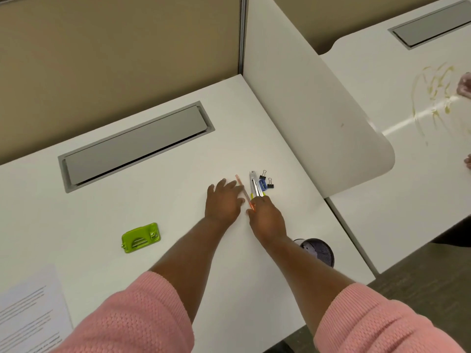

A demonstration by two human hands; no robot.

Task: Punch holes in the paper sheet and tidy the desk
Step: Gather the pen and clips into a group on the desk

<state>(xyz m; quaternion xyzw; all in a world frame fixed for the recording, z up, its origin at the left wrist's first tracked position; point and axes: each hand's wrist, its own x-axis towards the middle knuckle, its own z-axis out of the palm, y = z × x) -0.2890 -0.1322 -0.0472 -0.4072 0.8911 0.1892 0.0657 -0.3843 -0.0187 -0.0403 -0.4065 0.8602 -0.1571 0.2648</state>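
White desk [153, 200]: left hand [223, 202] flat, fingers spread; right hand [266, 220] pinching pen [244, 191] (orange).

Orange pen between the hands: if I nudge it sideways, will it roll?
Probably. The orange pen looks thin, straight and round, lying flat on the smooth white desk, so it may roll. It seems light and stiff. The left hand beside it could block rolling that way.
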